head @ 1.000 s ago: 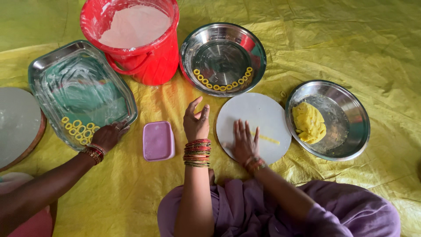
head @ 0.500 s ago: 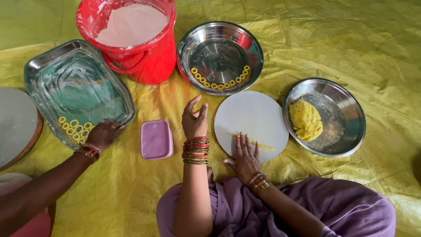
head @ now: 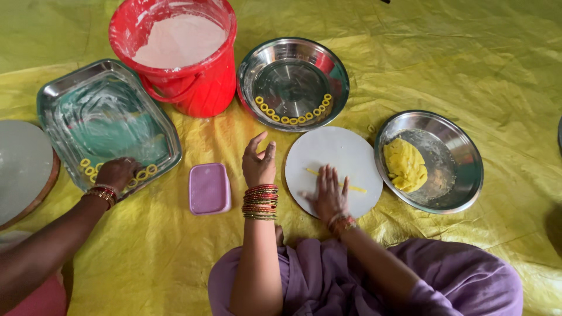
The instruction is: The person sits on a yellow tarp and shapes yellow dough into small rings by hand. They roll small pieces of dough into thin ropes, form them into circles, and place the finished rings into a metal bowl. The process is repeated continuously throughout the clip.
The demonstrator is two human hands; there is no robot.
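My right hand (head: 329,196) is lying flat on the white round board (head: 333,153), fingers spread open, palm pressing on the near end of a thin yellow dough strand (head: 351,185), gripping nothing. Strand's long axis is running across the board, from under my fingers out toward the steel plate with the dough lump (head: 404,165), just beside the board on that side. Right hand is the one touching it; my left hand (head: 259,164) is hovering just off the board's other edge, fingers half open, empty as far as I can tell. Steel bowl with finished dough rings (head: 291,119) is sitting just beyond the board, red bucket of flour (head: 181,55) next to that. Purple lidded box (head: 209,188) is lying past my left hand. Well apart from the board, another person's hand (head: 117,174) is resting on rings in a rectangular steel tray (head: 105,117), all on the yellow floor sheet (head: 468,70)
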